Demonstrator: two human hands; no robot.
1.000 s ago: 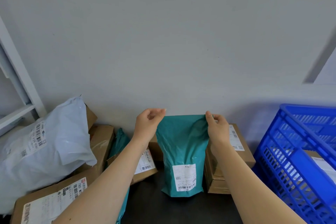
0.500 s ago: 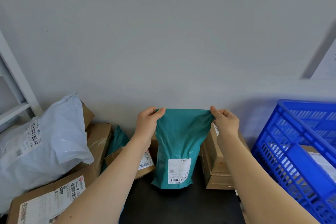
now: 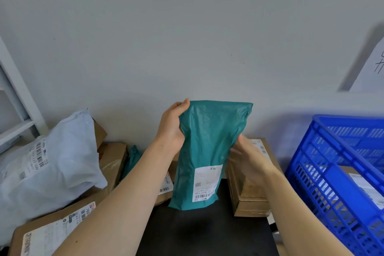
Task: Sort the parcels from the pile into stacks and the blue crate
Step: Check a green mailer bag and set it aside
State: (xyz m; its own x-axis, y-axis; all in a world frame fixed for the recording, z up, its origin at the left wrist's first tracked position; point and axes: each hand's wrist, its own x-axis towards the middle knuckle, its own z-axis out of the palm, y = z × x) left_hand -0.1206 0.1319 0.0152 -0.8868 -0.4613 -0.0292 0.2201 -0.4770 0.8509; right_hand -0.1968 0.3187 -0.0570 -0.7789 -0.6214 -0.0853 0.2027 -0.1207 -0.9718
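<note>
I hold a teal plastic mailer (image 3: pixel 207 141) upright above the black table (image 3: pixel 207 233), its white label low on the front. My left hand (image 3: pixel 172 129) grips its upper left edge, thumb on the front. My right hand (image 3: pixel 249 158) is lower, at the mailer's right side, fingers spread and blurred; I cannot tell whether they touch it. The blue crate (image 3: pixel 332 151) stands at the right with a labelled parcel (image 3: pixel 363 187) inside. A stack of flat cardboard boxes (image 3: pixel 251 201) sits behind my right hand.
The pile lies at the left: a big white poly bag (image 3: pixel 58 156), a labelled cardboard box (image 3: pixel 52 233), a second teal bag (image 3: pixel 131 160) and more boxes (image 3: pixel 112 158). A white shelf frame (image 3: pixel 16 93) stands far left. The wall is close behind.
My right hand has let go of the mailer's top right corner and dropped to its right side. The left hand has lifted the mailer a little higher.
</note>
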